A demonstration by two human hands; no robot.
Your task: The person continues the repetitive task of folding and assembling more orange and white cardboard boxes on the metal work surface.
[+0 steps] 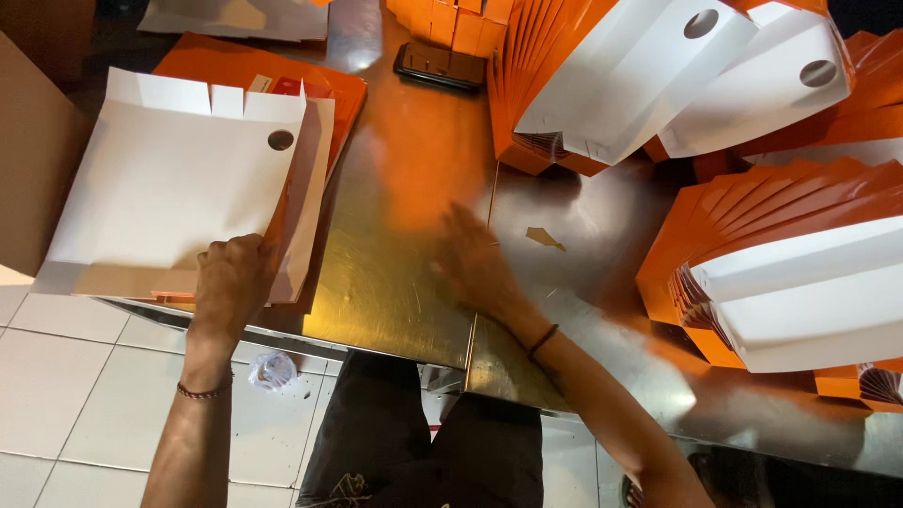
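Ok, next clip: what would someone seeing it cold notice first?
Probably the fanned stacks of flat orange-and-white cardboard box blanks crowding the right side of the shiny metal table. At the table's left edge, the left hand presses on a flat white cardboard blank with a round hole, lying on an orange pile. The right hand, blurred, lies flat on the bare metal at centre.
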